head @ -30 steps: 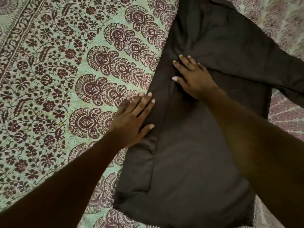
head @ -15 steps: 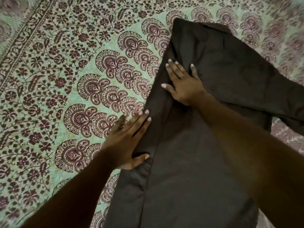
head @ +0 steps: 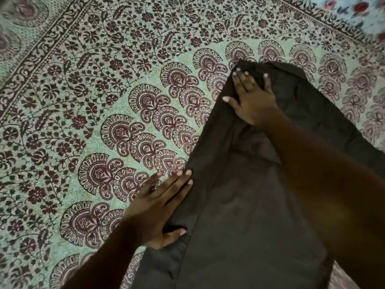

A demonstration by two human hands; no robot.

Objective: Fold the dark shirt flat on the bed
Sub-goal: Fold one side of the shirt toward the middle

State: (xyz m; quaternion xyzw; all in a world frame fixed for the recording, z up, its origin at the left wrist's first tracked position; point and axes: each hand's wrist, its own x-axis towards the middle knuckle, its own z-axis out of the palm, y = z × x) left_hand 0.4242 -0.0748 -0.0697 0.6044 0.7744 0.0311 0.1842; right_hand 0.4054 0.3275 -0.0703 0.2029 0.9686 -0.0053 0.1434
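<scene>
Flatly pressed: dark shirt under both grips

Nearest, rests the left grip (head: 160,207) open and flat, fingers straight and close together, holding nothing. Sets its palm on the printed cover of the bed (head: 104,105), its fingertips across the left edge of the dark shirt (head: 239,215), and its thumb on the cloth just beside a folded-in strip. Spreads the shirt over the bed to the right of that grip and onward beneath the other one. Farther off, lays the right grip (head: 250,99) flat as well, fingers splayed and straight, pressing the cloth close to its far narrow end, clasping nothing. Beyond and to the right of that grip, trails more dark cloth slanting away across the cover. Past the fingertips, printed fans and flowered borders.
</scene>
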